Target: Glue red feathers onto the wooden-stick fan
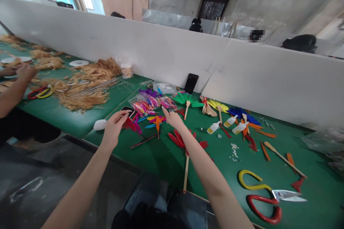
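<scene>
My left hand (114,127) is closed around some red feathers (129,125), beside a white bottle-like object (100,125) at the table edge. My right hand (173,118) reaches over the table with its index finger stretched out, near the plastic bags of pink and orange feathers (146,105); nothing shows in it. Loose orange and blue feathers (157,122) lie between the hands. Under my right forearm is a red feather fan (177,139) with a wooden handle (186,173), partly hidden by the arm. A dark thin tool (145,140) lies nearby.
Green (187,100), yellow (219,106) and blue (242,114) feather fans lie further back. Several glue bottles (213,127) and large scissors (268,195) are on the right. A phone (191,83) leans on the white partition (166,53). At left, another person's hand (25,73) works near tan fibre (83,93).
</scene>
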{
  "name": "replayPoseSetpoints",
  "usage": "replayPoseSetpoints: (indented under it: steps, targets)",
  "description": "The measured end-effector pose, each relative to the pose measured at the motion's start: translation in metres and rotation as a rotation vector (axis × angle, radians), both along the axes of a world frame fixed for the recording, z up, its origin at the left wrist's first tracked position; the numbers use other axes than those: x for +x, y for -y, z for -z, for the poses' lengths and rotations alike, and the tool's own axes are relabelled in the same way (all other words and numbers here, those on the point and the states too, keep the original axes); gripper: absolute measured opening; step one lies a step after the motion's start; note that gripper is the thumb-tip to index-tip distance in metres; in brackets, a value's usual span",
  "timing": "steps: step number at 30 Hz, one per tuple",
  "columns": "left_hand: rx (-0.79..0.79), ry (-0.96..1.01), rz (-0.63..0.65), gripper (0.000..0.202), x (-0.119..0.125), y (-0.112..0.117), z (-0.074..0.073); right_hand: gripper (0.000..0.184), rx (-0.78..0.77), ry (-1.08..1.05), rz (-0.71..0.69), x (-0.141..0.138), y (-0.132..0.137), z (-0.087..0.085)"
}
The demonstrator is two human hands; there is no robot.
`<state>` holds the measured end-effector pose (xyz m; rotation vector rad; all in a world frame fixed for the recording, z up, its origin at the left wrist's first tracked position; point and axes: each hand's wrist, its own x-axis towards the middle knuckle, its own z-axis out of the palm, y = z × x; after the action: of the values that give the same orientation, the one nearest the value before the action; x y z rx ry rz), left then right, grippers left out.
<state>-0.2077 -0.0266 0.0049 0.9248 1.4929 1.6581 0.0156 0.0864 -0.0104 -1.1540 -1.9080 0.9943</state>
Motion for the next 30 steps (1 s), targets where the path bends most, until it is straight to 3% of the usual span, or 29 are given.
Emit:
replayPoseSetpoints:
  steps: [3,5,8,12,18,23,30]
  targets:
    - [-0.009,-0.025,0.135,0.035,0.01,0.007,-0.002,0.067,-0.149,-0.02,-0.073,0.013,0.015,-0.021]
    - [-0.042,-0.037,0.258,0.037,0.023,0.012,-0.007,0.066,-0.231,-0.083,-0.135,0.022,0.032,-0.038]
    - [-0.144,-0.088,0.485,0.042,0.051,0.019,-0.015,0.061,-0.489,-0.413,-0.26,0.033,0.057,-0.059]
    - [-0.17,-0.162,0.7,0.048,0.091,0.028,-0.018,0.058,-0.603,-0.594,-0.269,0.044,0.081,-0.069]
    - [0.024,-0.648,0.772,0.029,0.122,0.043,-0.028,0.06,-0.601,-0.612,-0.219,0.059,0.102,-0.064]
    - [0.085,-0.797,0.72,0.026,0.141,0.046,-0.038,0.062,-0.595,-0.606,-0.159,0.071,0.118,-0.061]
    - [0.23,-0.887,0.644,0.03,0.161,0.04,-0.013,0.056,-0.699,-0.744,-0.17,0.086,0.132,-0.058]
